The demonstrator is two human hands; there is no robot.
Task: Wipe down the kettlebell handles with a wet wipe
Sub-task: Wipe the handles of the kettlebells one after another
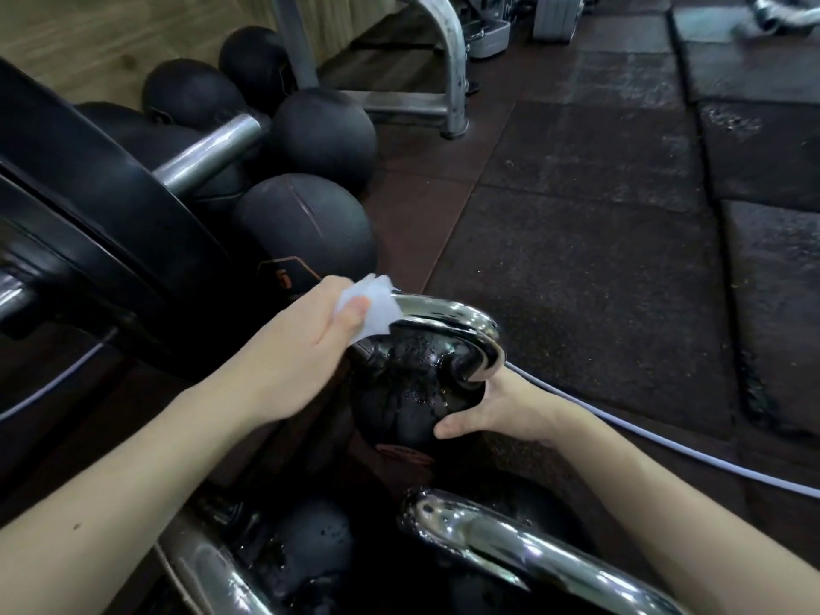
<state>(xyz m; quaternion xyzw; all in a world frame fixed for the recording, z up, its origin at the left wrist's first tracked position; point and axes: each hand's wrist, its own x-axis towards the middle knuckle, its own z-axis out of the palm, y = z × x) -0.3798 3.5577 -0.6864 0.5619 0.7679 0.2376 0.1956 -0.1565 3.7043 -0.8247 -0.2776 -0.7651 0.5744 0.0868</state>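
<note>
A black kettlebell [408, 392] with a shiny chrome handle [448, 319] sits on the floor in the middle of the view. My left hand [301, 348] grips a white wet wipe [368, 310] and holds it against the left end of that handle. My right hand [492, 406] grips the kettlebell's right side, thumb on the black ball and fingers up by the handle's base. Closer to me, two more kettlebells show chrome handles, one at bottom right [510, 543] and one at bottom left [213, 574].
Several black medicine balls [310, 224] lie against a wooden wall at the left, behind a barbell with a black plate [102, 206]. A pale cable [665, 446] runs across the dark rubber floor tiles [599, 259]. Grey machine legs [448, 68] stand at the back.
</note>
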